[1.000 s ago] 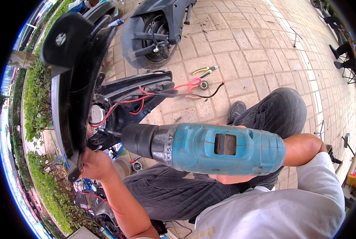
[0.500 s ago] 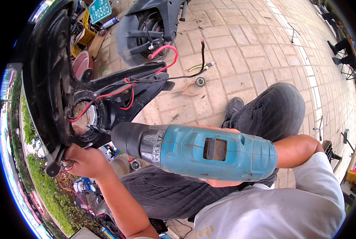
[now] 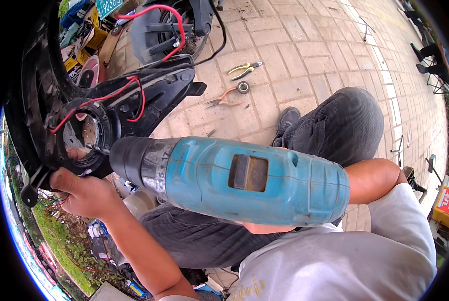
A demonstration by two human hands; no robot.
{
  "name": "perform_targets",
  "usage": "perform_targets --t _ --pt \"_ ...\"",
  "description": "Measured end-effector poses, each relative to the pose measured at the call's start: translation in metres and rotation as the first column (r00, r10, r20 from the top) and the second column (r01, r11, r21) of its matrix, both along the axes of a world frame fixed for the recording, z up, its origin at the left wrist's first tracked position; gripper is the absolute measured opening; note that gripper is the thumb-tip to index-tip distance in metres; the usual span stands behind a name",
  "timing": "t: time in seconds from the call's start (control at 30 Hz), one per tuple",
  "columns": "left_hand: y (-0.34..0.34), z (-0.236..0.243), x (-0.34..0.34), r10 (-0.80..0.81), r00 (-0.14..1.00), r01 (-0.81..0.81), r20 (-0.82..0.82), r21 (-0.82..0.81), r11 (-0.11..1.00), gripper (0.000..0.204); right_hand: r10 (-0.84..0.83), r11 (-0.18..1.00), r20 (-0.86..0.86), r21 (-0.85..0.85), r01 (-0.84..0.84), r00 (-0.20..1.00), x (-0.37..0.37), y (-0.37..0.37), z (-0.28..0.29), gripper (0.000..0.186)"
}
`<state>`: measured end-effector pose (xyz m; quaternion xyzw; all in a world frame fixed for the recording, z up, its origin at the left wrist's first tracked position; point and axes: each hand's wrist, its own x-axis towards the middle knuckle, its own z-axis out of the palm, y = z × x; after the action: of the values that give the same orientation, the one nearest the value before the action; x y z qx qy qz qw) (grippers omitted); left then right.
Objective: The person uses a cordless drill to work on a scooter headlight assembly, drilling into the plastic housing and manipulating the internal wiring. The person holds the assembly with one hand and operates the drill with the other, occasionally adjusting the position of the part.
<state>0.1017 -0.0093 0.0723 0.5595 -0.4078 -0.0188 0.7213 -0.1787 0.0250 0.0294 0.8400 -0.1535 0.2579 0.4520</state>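
My left hand [image 3: 88, 196] is closed on the lower edge of a large black plastic vehicle panel [image 3: 156, 93], held up on the left. The panel has a round opening with a ringed rim [image 3: 109, 123], and a red wire [image 3: 141, 98] trails across it. A teal power drill [image 3: 204, 175] lies level across the middle, its black chuck [image 3: 126, 158] close against the lower right of that rim. The bit is mostly hidden there. My right hand [image 3: 269, 229] is wrapped round the drill from beneath; most of its fingers are out of sight behind the body.
Yellow-handled cutting pliers [image 3: 244, 70], orange-handled pliers [image 3: 224, 99] and a metal ring [image 3: 243, 87] lie on the paving. Beyond the panel stands a wheel under a grey fender [image 3: 154, 37]. Yellow crates [image 3: 96, 30] and clutter fill the far left. A seated person's legs [image 3: 430, 60] show at far right.
The panel, my left hand and the drill have shifted left in view. The chuck now sits nearer the rim, and the bit that showed before is mostly hidden.
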Motion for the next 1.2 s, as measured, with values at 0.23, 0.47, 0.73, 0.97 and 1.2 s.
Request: perform_targets --t 0.23,0.47,0.73,0.97,1.2 --pt "0.000 0.007 -0.009 0.036 0.999 -0.039 0.036 0.088 0.995 0.065 -0.004 0.997 -0.021 -0.073 0.002 1.000 0.004 0.002 -0.003 0.033" --pt "-0.003 0.013 -0.015 0.066 0.997 -0.064 -0.039 0.065 0.996 0.062 -0.047 0.948 -0.119 -0.318 0.007 0.992 -0.001 0.003 0.000 0.031" --pt "-0.006 0.013 -0.020 0.036 0.999 -0.035 -0.031 0.050 0.998 0.060 0.038 0.942 0.081 0.331 -0.063 0.996 0.003 0.013 -0.010 0.020" --pt "-0.006 0.011 -0.014 0.045 0.999 -0.043 -0.031 0.054 0.998 0.061 0.238 0.633 0.233 0.699 -0.332 0.943 -0.004 0.009 -0.004 0.018" --pt "-0.006 0.011 -0.015 0.078 0.996 -0.076 -0.031 0.070 0.995 0.061 0.116 0.937 0.101 0.319 -0.143 0.988 0.000 0.012 -0.005 0.015"
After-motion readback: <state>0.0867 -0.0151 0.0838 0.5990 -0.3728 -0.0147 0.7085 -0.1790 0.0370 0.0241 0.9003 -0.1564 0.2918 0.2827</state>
